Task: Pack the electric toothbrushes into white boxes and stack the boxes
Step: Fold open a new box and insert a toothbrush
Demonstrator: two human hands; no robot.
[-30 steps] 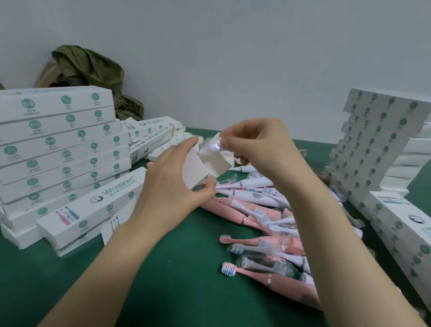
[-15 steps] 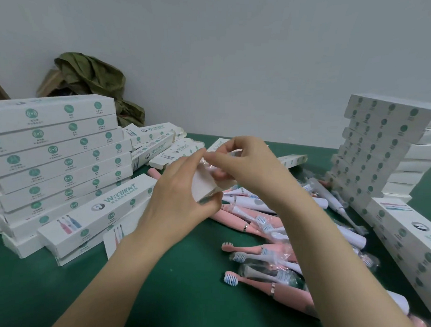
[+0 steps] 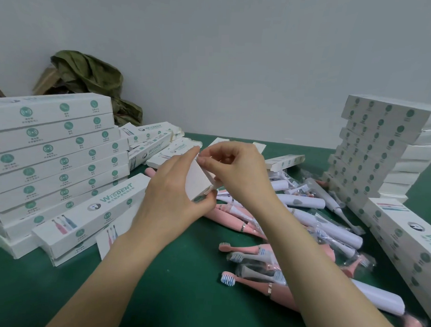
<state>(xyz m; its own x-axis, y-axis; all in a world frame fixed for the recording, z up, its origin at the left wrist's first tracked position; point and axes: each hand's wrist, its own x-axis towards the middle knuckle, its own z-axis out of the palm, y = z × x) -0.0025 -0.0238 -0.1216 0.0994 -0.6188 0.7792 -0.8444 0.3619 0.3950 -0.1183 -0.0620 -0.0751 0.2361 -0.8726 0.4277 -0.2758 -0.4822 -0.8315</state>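
My left hand (image 3: 174,198) grips a white box (image 3: 196,179) end-on above the green table, thumb under it and fingers behind. My right hand (image 3: 236,171) pinches the flap at the box's near end; what is inside the box is hidden. A heap of pink and white electric toothbrushes (image 3: 292,239), some in clear bags, lies under and right of my hands. A tall stack of white boxes (image 3: 53,152) stands at the left. A second stack of boxes (image 3: 376,149) rises at the right.
Loose flat boxes (image 3: 156,144) lie behind my hands. More boxes (image 3: 407,243) line the right edge. A crumpled olive cloth (image 3: 90,80) sits against the wall at back left. Green table (image 3: 156,283) surface shows in front, between my forearms.
Both hands came down and nearer with the box. The open flap and the bagged piece held over it a second ago are gone from sight; my right fingers now press on the box end.
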